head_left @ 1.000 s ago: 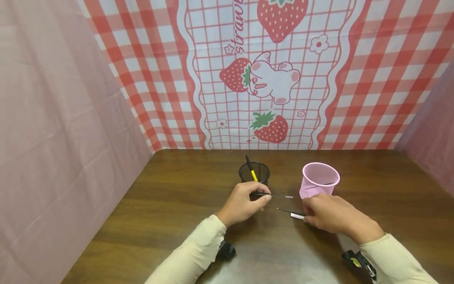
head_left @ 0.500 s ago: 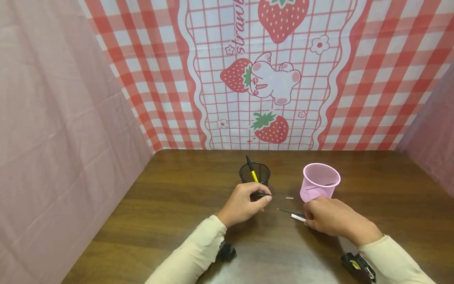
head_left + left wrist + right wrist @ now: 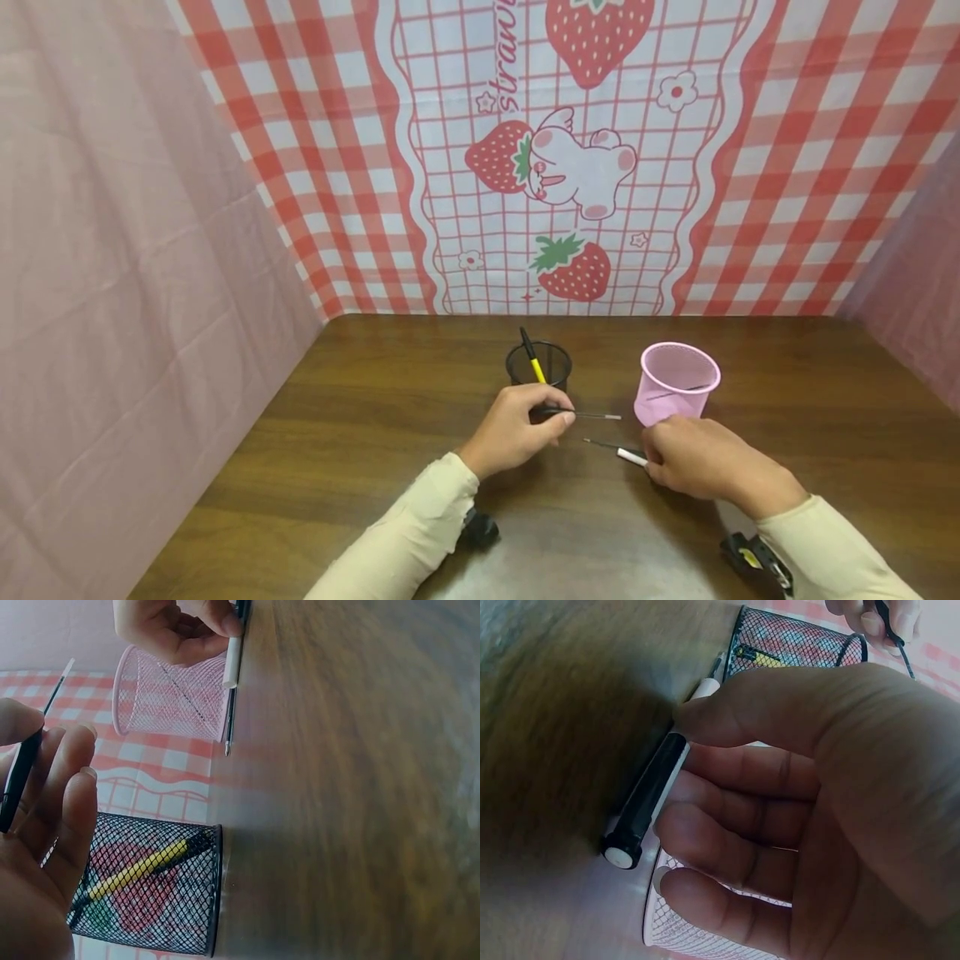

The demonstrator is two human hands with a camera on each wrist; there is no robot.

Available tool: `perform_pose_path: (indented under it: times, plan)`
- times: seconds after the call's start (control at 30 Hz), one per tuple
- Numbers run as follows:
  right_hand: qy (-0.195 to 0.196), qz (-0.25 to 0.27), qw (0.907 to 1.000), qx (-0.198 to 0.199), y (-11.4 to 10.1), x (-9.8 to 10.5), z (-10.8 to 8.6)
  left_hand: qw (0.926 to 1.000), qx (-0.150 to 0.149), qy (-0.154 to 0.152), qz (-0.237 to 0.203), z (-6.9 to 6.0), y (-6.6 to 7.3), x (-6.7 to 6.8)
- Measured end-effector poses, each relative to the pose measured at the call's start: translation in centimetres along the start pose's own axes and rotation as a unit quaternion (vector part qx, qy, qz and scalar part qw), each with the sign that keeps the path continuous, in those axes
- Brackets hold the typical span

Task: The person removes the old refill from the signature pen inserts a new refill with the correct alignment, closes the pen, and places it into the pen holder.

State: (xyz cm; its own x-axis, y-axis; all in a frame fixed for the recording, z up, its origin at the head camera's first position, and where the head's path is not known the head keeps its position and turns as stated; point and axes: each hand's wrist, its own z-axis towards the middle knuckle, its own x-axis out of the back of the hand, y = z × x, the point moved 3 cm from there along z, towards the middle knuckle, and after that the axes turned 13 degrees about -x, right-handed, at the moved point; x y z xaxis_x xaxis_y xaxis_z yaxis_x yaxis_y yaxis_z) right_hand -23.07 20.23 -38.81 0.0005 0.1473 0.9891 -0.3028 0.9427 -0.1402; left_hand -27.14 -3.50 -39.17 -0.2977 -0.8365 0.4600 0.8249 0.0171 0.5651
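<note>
My left hand (image 3: 517, 429) pinches a black-handled tool with a thin shaft and pale tip (image 3: 612, 417), raised in front of the black mesh cup (image 3: 567, 367). A white and black pen-like piece (image 3: 649, 787) is between the thumb and fingers of my right hand (image 3: 708, 462), low over the table before the pink mesh cup (image 3: 648, 400). Alongside that piece lies a thin dark rod (image 3: 229, 724) with a small metal tip pointing left in the head view; whether the right fingers also grip it, I cannot tell.
A yellow and black pen (image 3: 534, 358) leans in the black cup. Inside the pink cup is a thin dark stick (image 3: 184, 691). The brown wooden table (image 3: 390, 375) meets a red checked cloth (image 3: 360, 208) at the back, with pink cloth (image 3: 150, 250) at the sides.
In the head view the white end by my right hand has shifted slightly right, towards the fingers, and tilted a little. My left hand has stayed nearly still.
</note>
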Motion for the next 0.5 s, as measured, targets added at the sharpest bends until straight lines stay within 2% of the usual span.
perform_pose_path:
  times: [0.5]
  plan:
    - [-0.003,0.009,0.9999,-0.009,0.1,-0.13,0.06,1.0,0.003,-0.003,0.0,-0.15,-0.08,0.08]
